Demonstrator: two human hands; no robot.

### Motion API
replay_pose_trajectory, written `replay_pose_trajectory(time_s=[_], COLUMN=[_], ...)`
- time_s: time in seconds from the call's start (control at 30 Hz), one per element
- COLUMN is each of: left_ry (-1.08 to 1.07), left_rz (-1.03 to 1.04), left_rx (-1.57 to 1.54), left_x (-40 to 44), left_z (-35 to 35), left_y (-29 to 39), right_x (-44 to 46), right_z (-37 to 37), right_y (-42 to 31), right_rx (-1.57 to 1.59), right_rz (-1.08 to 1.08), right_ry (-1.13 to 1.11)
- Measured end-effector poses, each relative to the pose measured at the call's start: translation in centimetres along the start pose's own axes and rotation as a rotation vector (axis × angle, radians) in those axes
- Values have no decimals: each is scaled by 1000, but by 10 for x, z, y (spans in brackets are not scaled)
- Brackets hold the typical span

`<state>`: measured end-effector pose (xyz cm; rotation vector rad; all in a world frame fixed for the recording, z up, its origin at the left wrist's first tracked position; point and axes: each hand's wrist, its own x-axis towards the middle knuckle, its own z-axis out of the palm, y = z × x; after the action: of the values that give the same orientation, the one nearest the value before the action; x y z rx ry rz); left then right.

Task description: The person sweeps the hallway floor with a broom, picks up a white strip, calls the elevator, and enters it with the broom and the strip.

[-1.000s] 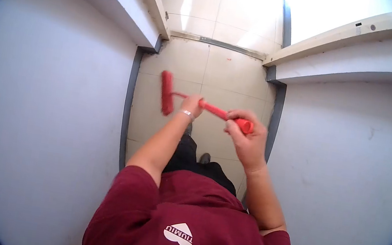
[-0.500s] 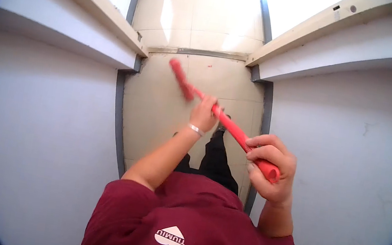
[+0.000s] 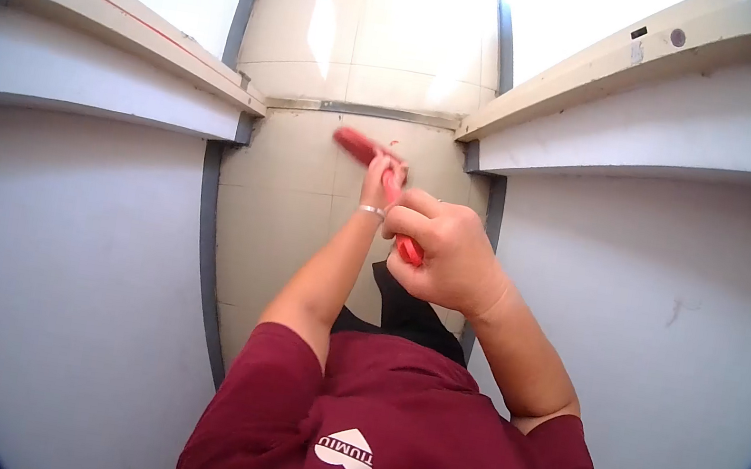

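A red broom (image 3: pixel 356 145) with a red handle points away from me, its head just short of the door threshold. My left hand (image 3: pixel 380 185) is closed round the handle close behind the head. Nearer to me, my right hand (image 3: pixel 443 252) wraps round the end of the handle, whose round red tip shows below the fingers. The broom head is blurred and partly behind my left hand, so I cannot tell whether it touches the floor.
Pale floor tiles (image 3: pixel 277 221) lie between a white wall (image 3: pixel 58 238) at left and another (image 3: pixel 632 319) at right. A metal threshold strip (image 3: pixel 364 111) crosses the doorway between cream door frames. A small red scrap (image 3: pixel 394 143) lies near the threshold.
The broom head has swung round from upright at the left to a slant near the threshold. My right hand went out to the right, then came back in towards my left hand.
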<state>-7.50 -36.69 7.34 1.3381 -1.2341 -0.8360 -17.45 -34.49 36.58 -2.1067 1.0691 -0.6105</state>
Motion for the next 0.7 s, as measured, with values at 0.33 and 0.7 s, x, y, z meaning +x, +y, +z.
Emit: replay_pose_trajectory(time_s=[0.33, 0.7], left_ry=[-132, -634], left_rz=[186, 44], left_rx=[168, 250], left_x=[44, -54], left_z=[23, 103], left_y=[66, 76], right_x=[-49, -89], right_z=[-61, -144], right_y=[0, 30], right_rx=[-37, 75], right_rz=[-72, 203], right_ry=[12, -199])
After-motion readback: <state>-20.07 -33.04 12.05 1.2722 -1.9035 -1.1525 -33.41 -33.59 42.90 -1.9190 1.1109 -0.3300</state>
